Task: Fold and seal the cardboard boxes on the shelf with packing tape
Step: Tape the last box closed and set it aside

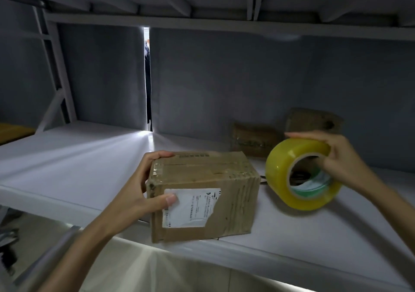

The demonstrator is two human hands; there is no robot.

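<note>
A brown cardboard box (215, 179) with a torn white label on its front stands at the front edge of the white shelf (78, 157). Its top flaps are closed, with old tape along the seam. My left hand (143, 188) grips the box's left end, fingers over the top edge and thumb on the label. To the right, my right hand (336, 157) holds a large roll of yellow packing tape (292, 175) above the shelf, with fingers over the roll's top and into its core. No loose strip of tape is visible.
Two more brown boxes, one low (253, 139) and one taller (312, 121), stand against the grey back panel at the right. A narrow lit gap (147, 78) splits the back panels. Another shelf runs close overhead. A yellow-brown object (13, 131) lies at far left.
</note>
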